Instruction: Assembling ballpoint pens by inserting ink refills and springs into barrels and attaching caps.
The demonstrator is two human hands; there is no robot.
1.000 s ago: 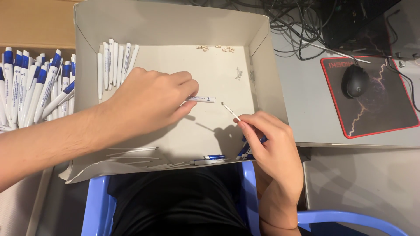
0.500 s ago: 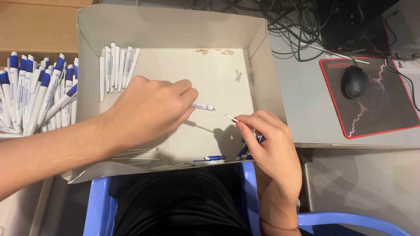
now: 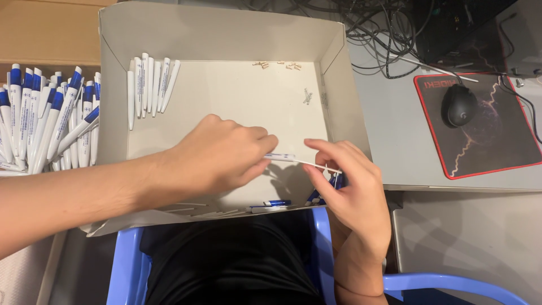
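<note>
Two hands met over the shallow cardboard box [image 3: 226, 39]: the left hand [image 3: 220, 158] had its fingers clamped on a white pen barrel [image 3: 280, 157], the right hand [image 3: 353, 189] pinched a thin refill [image 3: 316, 164] at the barrel's mouth. Insertion appeared under way; the next move called for straight alignment. Blue parts under the right palm were mostly hidden
</note>
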